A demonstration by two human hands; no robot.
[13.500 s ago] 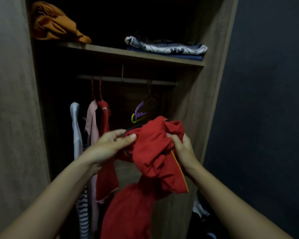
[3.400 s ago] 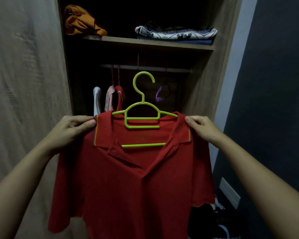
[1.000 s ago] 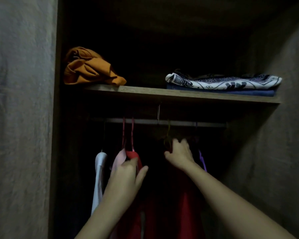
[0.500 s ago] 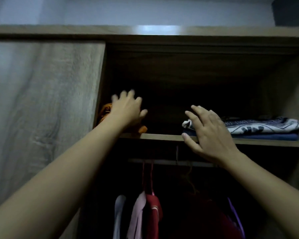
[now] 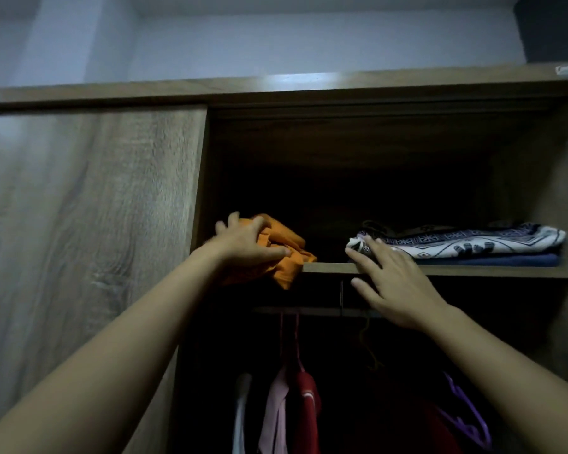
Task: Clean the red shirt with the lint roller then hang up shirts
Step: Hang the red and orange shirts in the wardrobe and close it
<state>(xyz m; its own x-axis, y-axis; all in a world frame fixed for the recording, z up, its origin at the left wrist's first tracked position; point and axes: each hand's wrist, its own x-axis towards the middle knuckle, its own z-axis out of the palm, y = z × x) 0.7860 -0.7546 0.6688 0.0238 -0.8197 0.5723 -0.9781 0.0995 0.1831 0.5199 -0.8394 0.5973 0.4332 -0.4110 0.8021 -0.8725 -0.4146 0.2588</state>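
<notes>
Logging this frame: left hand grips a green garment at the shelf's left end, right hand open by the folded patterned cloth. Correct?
Not quite: in the head view the garment under the left hand is orange, not green. The right hand is open by the folded patterned cloth, as stated.

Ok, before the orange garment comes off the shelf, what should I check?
1. Left hand grip on the orange garment: ok, fingers curled round it.
2. Right hand free: ok, open by the shelf edge.
3. Garment clear of the folded patterned cloth: ok, gap between them.
4. Garment's front over the shelf edge: ok.
5. Purple hanger below empty: cannot tell, too dark.
</notes>
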